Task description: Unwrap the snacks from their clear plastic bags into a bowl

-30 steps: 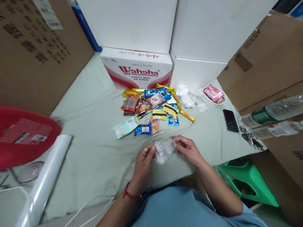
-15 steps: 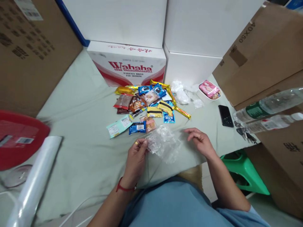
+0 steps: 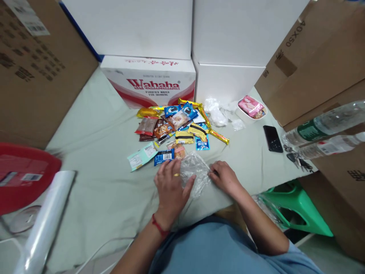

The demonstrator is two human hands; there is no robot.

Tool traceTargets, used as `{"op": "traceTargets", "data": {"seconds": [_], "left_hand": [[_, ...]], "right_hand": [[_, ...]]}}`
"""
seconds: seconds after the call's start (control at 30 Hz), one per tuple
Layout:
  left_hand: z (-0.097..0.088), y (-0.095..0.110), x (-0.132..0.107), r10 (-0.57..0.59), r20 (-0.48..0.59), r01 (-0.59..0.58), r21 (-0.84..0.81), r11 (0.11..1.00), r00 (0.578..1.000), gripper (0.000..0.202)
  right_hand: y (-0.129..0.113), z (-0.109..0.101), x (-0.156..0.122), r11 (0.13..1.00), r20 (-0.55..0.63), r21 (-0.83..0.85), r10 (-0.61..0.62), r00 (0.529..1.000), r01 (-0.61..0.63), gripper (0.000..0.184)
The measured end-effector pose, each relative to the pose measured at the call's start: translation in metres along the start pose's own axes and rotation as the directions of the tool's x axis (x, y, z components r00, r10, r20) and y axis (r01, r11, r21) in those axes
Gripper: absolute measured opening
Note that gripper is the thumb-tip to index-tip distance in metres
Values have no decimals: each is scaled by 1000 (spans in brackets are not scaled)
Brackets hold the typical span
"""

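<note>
Between my hands is a crumpled clear plastic bag (image 3: 196, 171) near the table's front edge. My right hand (image 3: 224, 176) pinches the bag's right side, its fingers closed. At the left side of the bag, my left hand (image 3: 171, 186) is spread palm down, thumb apart from the fingers and over the film. Just beyond the fingertips lie a blue snack packet (image 3: 163, 156), a mint-green packet (image 3: 142, 156) and a wrapped biscuit (image 3: 179, 150). Farther back is a heap of wrapped snacks, with yellow packets (image 3: 184, 137), brown packets (image 3: 163, 128) and gold-wrapped sticks (image 3: 219, 136).
Clear crumpled bags (image 3: 217, 114) lie beside a white tub (image 3: 248, 116) holding a pink packet. A phone (image 3: 273, 139), keys (image 3: 298, 161) and plastic bottles (image 3: 330, 125) are at right. White boxes (image 3: 148, 85) wall the back. A plastic roll (image 3: 48, 217) lies left; a green stool (image 3: 296, 209) stands right.
My right hand has moved left and taken hold of the bag's right side. My left hand has let go of its pinch and spread out over the bag's left side.
</note>
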State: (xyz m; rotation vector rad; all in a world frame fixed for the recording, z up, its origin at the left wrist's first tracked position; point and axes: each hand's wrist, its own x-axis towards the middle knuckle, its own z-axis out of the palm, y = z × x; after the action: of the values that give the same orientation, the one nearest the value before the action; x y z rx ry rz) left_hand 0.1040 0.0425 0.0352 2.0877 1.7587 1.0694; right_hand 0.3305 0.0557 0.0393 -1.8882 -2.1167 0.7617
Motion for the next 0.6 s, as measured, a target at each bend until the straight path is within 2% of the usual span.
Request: {"op": "traceTargets", "data": {"seconds": [0.1,0.17,0.23,0.27,0.33,0.37,0.43,0.5,0.6], "left_hand": [[14,-5,16,44,90,-40,-40,998,995,17],[11,-9,23,14,112,8,-192,981,994,19],[-2,-12,23,-89,168,148,-377,914,982,24],[-11,-12,22,-158,218,244,-455,856,963,26],[-29,-15,19,-298,315,429,-544,721,901,29],[-36,-17,17,-361,346,499,-556,664,866,30],[-45,-25,12,-458,371,589,-529,611,808,32],[-46,-36,9,-525,356,635,-450,628,773,33],[-38,-49,6,-569,289,638,-331,695,770,37]], "right_hand": [[12,-4,-1,983,-3,184,-3,1000,3,9],[21,-13,-4,921,43,389,15,999,-30,15],[31,-25,-9,788,126,607,36,991,-106,25],[35,-32,-12,709,167,689,51,985,-154,31],[43,-45,-17,584,222,778,92,971,-233,39],[47,-50,-18,556,231,792,110,967,-252,41],[53,-58,-18,566,208,789,123,970,-240,40],[60,-61,-15,627,175,753,103,979,-200,38],[63,-60,-11,791,53,600,109,993,-118,34]]}}
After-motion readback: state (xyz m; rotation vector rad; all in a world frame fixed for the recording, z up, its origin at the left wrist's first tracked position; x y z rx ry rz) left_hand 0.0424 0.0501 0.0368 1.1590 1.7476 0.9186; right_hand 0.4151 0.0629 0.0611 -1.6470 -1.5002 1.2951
